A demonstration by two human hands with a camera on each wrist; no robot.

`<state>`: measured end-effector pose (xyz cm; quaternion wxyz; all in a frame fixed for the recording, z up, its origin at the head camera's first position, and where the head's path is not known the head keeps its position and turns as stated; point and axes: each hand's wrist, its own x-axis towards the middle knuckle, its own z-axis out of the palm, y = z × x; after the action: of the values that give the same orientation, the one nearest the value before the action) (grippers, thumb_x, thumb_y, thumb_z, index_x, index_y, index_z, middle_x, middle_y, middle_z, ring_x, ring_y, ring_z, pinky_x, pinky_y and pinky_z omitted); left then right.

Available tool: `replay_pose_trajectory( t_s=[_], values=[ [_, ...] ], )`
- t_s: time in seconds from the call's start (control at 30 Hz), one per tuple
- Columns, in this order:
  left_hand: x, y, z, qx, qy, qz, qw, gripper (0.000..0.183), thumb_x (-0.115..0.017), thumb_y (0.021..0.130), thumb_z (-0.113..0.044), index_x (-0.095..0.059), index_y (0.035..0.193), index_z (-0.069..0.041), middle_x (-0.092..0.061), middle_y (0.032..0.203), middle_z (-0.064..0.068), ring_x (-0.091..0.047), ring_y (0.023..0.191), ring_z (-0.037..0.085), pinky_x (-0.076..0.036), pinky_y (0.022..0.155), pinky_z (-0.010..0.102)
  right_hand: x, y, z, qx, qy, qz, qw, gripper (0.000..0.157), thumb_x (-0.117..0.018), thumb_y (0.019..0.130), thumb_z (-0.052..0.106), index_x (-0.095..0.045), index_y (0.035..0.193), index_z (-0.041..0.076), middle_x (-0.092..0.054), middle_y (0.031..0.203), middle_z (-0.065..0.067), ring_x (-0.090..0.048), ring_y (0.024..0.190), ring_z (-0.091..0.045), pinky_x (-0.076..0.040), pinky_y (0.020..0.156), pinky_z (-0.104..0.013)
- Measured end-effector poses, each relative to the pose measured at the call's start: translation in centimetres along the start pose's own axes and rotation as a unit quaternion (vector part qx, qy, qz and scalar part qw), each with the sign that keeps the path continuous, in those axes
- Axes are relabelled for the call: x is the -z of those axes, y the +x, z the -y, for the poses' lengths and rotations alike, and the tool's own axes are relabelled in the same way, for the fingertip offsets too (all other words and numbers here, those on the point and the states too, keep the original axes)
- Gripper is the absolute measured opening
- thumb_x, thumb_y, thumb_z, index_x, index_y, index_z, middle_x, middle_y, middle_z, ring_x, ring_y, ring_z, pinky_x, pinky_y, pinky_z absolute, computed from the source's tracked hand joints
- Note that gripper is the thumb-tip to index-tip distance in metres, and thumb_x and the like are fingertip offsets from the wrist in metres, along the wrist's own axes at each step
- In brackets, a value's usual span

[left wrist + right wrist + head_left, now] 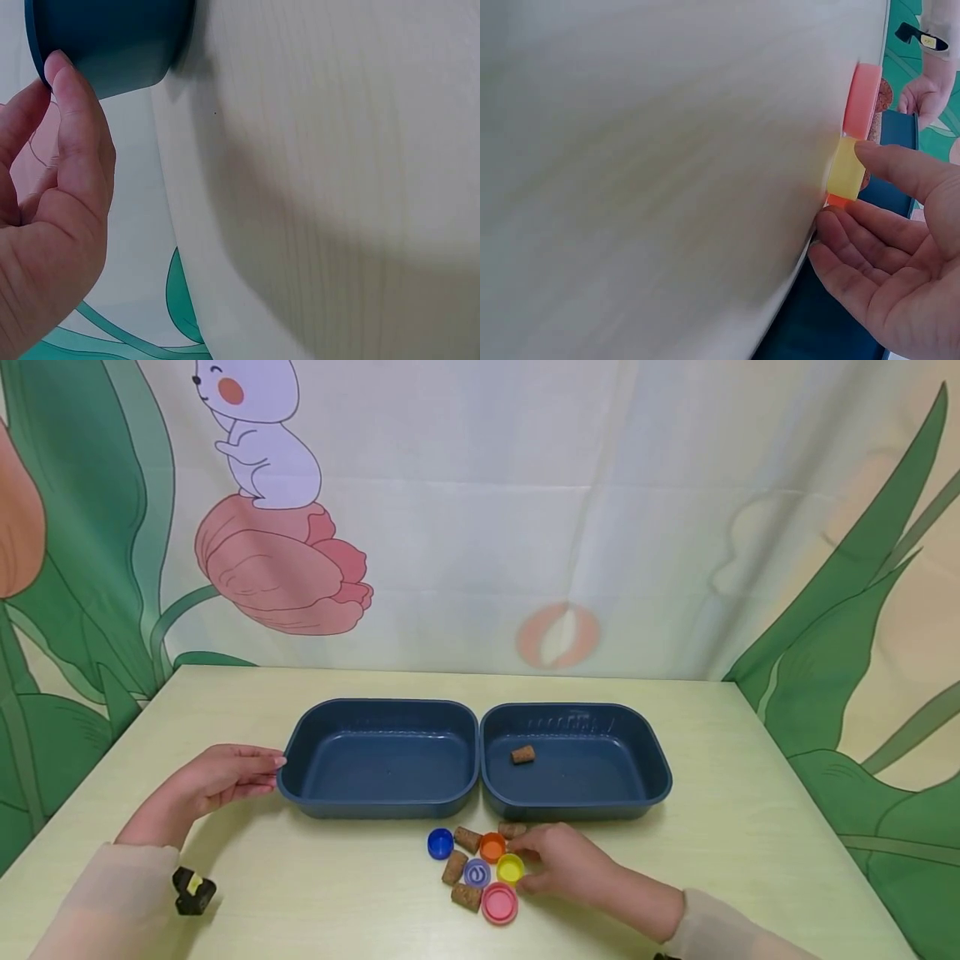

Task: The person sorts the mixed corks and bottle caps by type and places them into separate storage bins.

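Observation:
My left hand (225, 777) pinches the left rim of a dark blue plastic tray (375, 802), thumb and finger on either side of the edge in the left wrist view. My right hand (566, 864) is low at the table, thumb and fingers spread around the right side of a yellow bottle cap (511, 869). In the right wrist view the thumb tip overlaps the yellow cap's (845, 169) edge. Beside it sit an orange cap (492, 847), a pink cap (499, 903) and a purple cap (477, 872). A cork (510, 830) is partly hidden by the right fingers.
A second blue tray (577, 811) stands against the first, with one cork (522, 755) inside. More corks (467, 897) and a blue cap (440, 843) lie left in the group. A printed curtain (480, 527) hangs behind the pale wooden table (337, 893).

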<state>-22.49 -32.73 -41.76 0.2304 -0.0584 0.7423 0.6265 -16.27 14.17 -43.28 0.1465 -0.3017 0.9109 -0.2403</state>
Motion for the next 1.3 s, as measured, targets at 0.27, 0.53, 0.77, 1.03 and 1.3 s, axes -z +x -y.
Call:
replay_pose_trajectory(
  t_s=[0.27,0.53,0.77,1.03,1.3],
  values=[
    [0.1,0.0,0.1,-0.002,-0.005,0.003,1.0000,0.012,-0.061,0.103,-0.015,-0.072,0.103,-0.015,-0.075,0.083,-0.008,-0.072,0.077,0.005,-0.063,0.077,0.019,0.0,0.0,0.2,-0.004,-0.002,0.003,1.000,0.039,-0.086,0.082,0.014,-0.074,0.116,-0.001,-0.067,0.140,-0.011,-0.066,0.125,-0.030,-0.055,0.106,-0.046],
    [0.1,0.0,0.1,0.002,-0.006,-0.001,1.0000,0.013,-0.061,0.103,-0.014,-0.072,0.107,-0.011,-0.075,0.084,-0.008,-0.073,0.076,0.005,-0.063,0.078,0.021,0.5,0.1,0.3,0.000,0.001,0.012,1.000,0.039,-0.084,0.082,0.011,-0.075,0.118,0.000,-0.067,0.139,-0.010,-0.067,0.125,-0.030,-0.057,0.103,-0.043],
    [0.1,0.0,0.1,0.000,-0.011,0.003,0.9999,0.013,-0.060,0.103,-0.014,-0.073,0.103,-0.014,-0.076,0.084,-0.008,-0.073,0.076,0.005,-0.063,0.078,0.020,0.9,0.3,0.2,-0.002,0.002,0.016,1.000,0.039,-0.085,0.082,0.010,-0.075,0.118,0.001,-0.070,0.134,-0.010,-0.071,0.102,-0.022,-0.061,0.087,-0.028],
    [0.0,-0.1,0.1,-0.004,-0.016,0.005,0.9999,0.013,-0.060,0.103,-0.013,-0.074,0.103,-0.014,-0.076,0.084,-0.008,-0.073,0.076,0.005,-0.063,0.077,0.020,1.3,0.2,0.2,-0.004,0.012,0.011,1.000,0.036,-0.085,0.080,0.009,-0.076,0.115,0.001,-0.077,0.097,-0.005,-0.054,0.074,-0.005,-0.049,0.067,-0.017],
    [0.0,-0.1,0.1,-0.005,-0.014,0.005,0.9999,0.013,-0.060,0.103,-0.014,-0.073,0.104,-0.013,-0.076,0.084,-0.008,-0.073,0.077,0.004,-0.063,0.078,0.020,2.0,0.0,0.6,-0.004,0.020,0.020,1.000,0.040,-0.082,0.082,0.008,-0.075,0.121,0.003,-0.078,0.114,-0.009,-0.058,0.077,-0.005,-0.049,0.066,-0.016]
  ],
)
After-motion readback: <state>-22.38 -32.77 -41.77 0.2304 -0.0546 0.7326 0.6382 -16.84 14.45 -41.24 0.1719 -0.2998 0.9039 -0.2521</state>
